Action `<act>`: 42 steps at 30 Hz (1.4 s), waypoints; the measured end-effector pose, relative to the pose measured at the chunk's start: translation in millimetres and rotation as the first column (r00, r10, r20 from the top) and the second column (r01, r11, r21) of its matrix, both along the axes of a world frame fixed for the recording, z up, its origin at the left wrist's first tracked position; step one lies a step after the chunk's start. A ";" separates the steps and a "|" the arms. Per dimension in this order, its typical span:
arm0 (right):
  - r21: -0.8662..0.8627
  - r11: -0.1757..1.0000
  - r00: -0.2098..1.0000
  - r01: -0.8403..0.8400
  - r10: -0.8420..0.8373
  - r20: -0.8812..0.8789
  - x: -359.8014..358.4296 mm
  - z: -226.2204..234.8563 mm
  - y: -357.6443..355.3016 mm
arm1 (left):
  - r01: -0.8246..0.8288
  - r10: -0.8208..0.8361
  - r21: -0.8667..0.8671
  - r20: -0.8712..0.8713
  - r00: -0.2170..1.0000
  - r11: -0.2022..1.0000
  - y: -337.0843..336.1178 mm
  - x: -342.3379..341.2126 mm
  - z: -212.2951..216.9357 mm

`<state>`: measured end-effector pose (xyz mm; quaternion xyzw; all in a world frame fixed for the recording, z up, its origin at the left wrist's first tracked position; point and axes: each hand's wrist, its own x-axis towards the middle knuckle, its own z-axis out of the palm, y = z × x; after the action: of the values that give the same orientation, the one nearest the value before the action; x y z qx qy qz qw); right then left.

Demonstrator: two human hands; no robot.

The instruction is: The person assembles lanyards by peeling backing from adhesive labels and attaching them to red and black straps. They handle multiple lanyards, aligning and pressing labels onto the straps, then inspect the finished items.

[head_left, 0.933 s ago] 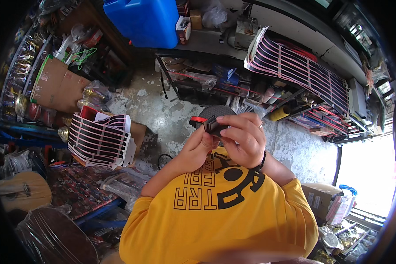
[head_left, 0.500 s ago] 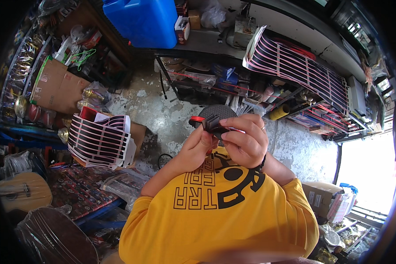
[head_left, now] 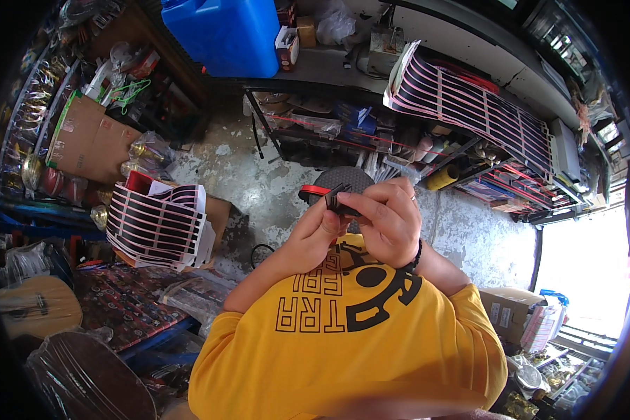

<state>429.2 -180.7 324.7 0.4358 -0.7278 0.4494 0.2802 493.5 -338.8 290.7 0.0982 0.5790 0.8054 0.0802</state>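
My left hand (head_left: pixel 313 236) and my right hand (head_left: pixel 386 220) meet in front of my chest, both closed around a small black part (head_left: pixel 337 201) pinched between the fingertips. Just beyond the hands a round dark grey stool seat (head_left: pixel 343 180) with a red rim shows, partly hidden by my fingers. My yellow shirt (head_left: pixel 350 336) with black print fills the lower middle. A black band circles my right wrist.
Stacks of black sheets with pink stripes lie at left (head_left: pixel 157 224) and on the shelf at upper right (head_left: pixel 462 105). A blue plastic container (head_left: pixel 224 35) stands at the top. Cardboard boxes (head_left: pixel 84 133), a guitar body (head_left: pixel 35 304) and cluttered shelves ring the grey concrete floor (head_left: pixel 259 189).
Both hands stay together on the small black part; the fingers have shifted slightly around it. Nothing else has moved.
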 end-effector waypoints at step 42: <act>-0.049 0.997 0.998 -0.060 0.058 -0.040 -0.1 -6.6 2.2 | -0.002 0.001 -0.047 -0.008 1.000 0.999 2.6 2.0 2.9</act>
<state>429.1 -178.5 318.1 0.4584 -0.6977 0.4669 0.2917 495.5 -336.2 293.6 0.0991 0.5983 0.7911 0.0796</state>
